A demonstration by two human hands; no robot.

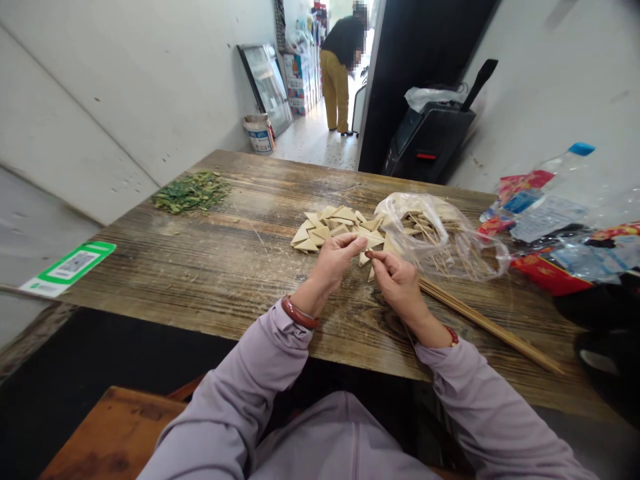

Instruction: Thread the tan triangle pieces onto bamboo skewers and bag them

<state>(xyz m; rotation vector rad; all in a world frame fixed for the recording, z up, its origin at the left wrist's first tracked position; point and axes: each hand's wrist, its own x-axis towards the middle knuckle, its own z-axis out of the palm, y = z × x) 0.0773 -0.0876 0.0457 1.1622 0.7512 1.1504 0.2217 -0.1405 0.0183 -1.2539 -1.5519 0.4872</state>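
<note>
My left hand [339, 259] is closed in a pinch over the table, thumb against forefinger; what it grips, if anything, is too small to name. Close beside it, my right hand [403, 283] is also pinched, with a small dark reddish-brown bit [369, 253] at its fingertips. Just beyond both hands lies a heap of pale, flat triangular pieces [320, 227], like cut tofu sheets. A clear plastic bag [450, 240] holds more pale pieces with thin sticks through them. To the right of my right hand, a bundle of bamboo skewers [493, 325] lies slantwise on the wood.
Chopped green leaves [193, 192] are piled at the table's [200, 267] far left, near a green-edged QR card [70, 269]. Plastic packaging and a bottle with a blue cap [581, 149] crowd the right side. Beyond the table a person [340, 67] bends over near a white bucket [259, 133].
</note>
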